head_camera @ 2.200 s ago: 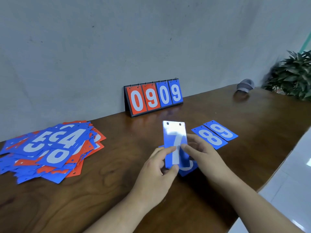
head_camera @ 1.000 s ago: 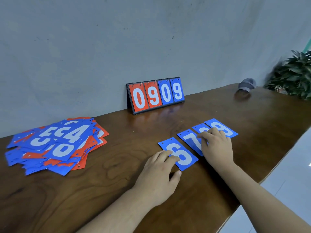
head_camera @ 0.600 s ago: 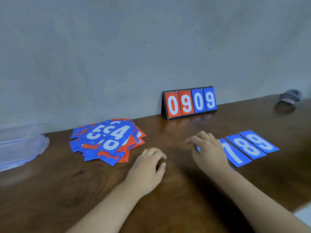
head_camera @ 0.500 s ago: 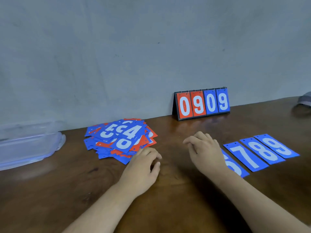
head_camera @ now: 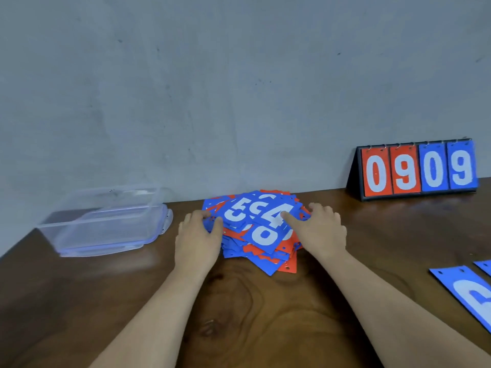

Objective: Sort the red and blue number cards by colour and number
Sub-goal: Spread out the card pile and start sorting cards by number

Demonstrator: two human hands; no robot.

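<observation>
Head view looks down on both hands at the mixed pile (head_camera: 263,235). Our left hand (head_camera: 198,236) pinches the pile's left edge, thumb on top. Our right hand (head_camera: 320,231) lies released on the right side, its index finger pressing the blue 4 card (head_camera: 273,217) that tops the heap. The pile sits straight ahead between the hands, near the wall, on the desk (head_camera: 265,301). The 4 seems to lie with its long axis slanting away to the right, nearer our right hand. A sorted blue card (head_camera: 473,293) lies well apart to the right, so we judge the right hand should carry the 4 that way.
</observation>
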